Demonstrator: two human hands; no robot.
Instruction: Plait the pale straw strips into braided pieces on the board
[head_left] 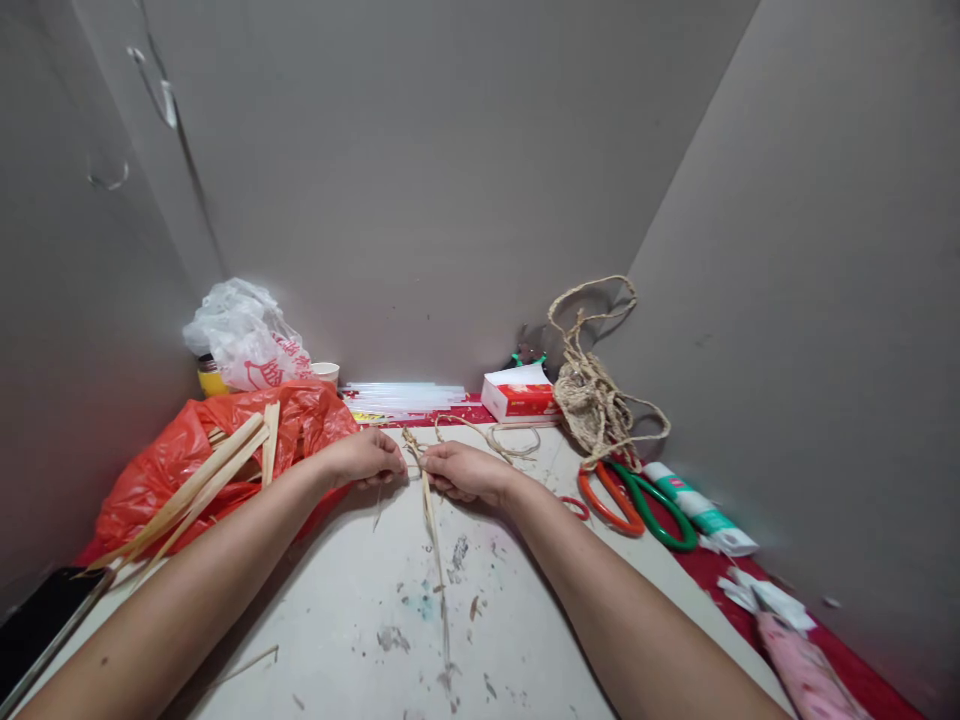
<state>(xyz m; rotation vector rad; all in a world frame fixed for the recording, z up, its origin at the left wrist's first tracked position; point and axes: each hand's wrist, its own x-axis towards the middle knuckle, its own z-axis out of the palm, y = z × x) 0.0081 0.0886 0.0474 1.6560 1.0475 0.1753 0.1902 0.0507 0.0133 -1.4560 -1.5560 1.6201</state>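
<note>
Near the table's far side, my left hand (367, 458) is closed in a pinch, with a thin strand at its fingertips. Just to its right, my right hand (466, 472) pinches a bundle of straw-coloured plant strands (430, 515). The bundle's top looks knotted or braided above my fingers, and its loose ends trail towards me over the white board (337, 610). A thin plaited cord (480, 428) curves on the board behind my right hand; whether it joins the bundle I cannot tell. My curled fingers hide the exact grip points.
At left, a red plastic bag (161, 455) holds dried leaf strips (202, 480). Clear glue sticks (405, 397) and a red-white box (517, 393) line the back wall. At right are a coiled straw rope (592, 395), orange-handled scissors (611, 500), green-handled scissors (660, 510) and a tube-shaped pack (701, 508).
</note>
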